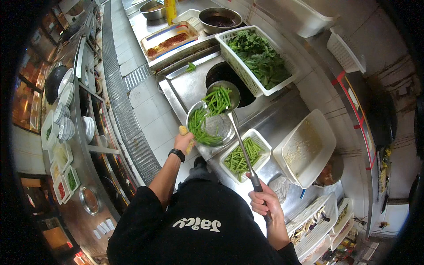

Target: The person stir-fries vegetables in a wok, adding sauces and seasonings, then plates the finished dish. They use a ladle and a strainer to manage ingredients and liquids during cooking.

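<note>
My right hand [266,200] is closed around the dark handle of a long metal ladle [239,139]. Cut green beans [219,99] are heaped in the ladle's bowl, which is over the upper edge of a round metal bowl [227,124]. More green beans [202,129] lie in that bowl, mostly along its left side. My left hand [183,143] grips a yellowish cloth [190,146] at the bowl's left rim; whether it holds the rim too is hard to tell. Just below the bowl, a white plastic basket [269,147] contains further cut green beans [244,155].
A white basket of leafy greens [258,58] stands beside the dark round opening [213,71] in the steel counter. An empty-looking white tub [280,155] sits at right. Farther off are a tray with red seasoning [169,44] and a bowl of dark liquid [220,21].
</note>
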Action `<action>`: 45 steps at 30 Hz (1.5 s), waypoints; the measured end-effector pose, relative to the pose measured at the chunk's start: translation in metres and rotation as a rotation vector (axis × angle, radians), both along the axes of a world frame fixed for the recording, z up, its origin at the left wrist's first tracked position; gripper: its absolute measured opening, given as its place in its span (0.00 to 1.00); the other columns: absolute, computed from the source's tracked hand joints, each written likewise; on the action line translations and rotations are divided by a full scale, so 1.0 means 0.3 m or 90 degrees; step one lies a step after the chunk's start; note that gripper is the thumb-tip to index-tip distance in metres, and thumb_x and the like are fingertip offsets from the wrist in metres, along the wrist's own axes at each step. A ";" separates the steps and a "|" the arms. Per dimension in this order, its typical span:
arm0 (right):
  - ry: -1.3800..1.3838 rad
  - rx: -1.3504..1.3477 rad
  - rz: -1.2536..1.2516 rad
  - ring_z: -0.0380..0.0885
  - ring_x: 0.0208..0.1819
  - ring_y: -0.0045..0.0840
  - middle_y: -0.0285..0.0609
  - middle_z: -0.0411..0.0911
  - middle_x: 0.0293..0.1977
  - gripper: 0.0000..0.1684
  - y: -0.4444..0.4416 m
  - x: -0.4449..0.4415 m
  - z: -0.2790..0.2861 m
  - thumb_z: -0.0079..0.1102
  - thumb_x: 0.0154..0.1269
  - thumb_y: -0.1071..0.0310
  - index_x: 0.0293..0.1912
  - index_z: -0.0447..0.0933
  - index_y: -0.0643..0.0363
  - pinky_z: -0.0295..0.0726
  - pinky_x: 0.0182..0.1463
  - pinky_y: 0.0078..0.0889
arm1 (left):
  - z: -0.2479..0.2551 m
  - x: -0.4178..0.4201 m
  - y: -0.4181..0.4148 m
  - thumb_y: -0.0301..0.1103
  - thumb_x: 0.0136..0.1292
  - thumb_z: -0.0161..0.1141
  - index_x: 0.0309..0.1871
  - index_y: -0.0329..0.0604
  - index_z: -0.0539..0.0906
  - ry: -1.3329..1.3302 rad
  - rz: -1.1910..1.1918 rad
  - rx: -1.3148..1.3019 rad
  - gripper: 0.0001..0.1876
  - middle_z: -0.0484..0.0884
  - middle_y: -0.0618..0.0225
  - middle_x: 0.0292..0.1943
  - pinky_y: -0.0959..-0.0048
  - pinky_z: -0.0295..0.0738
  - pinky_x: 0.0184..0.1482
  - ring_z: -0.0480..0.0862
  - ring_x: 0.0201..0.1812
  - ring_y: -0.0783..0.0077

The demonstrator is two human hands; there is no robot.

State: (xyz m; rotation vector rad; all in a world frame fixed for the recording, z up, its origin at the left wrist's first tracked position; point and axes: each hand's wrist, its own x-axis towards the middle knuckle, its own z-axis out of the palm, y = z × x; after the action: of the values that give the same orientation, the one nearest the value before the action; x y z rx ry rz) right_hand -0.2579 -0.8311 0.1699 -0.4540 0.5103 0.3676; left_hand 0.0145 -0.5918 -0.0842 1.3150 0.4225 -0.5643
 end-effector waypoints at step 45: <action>0.022 0.104 0.022 0.53 0.11 0.10 0.30 0.58 0.21 0.31 -0.091 -0.053 -0.313 0.45 0.71 0.73 0.71 0.55 0.51 0.54 0.11 0.15 | -0.134 0.051 -0.065 0.33 0.58 0.63 0.32 0.29 0.81 0.007 -0.171 0.163 0.11 0.81 0.58 0.21 0.69 0.75 0.20 0.80 0.18 0.67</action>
State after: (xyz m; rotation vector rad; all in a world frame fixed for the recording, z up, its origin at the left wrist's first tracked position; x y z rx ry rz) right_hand -0.2737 -0.8585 0.0760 -0.2984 0.5019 0.4470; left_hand 0.0299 -0.6114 -0.1246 1.6293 0.3373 -0.7600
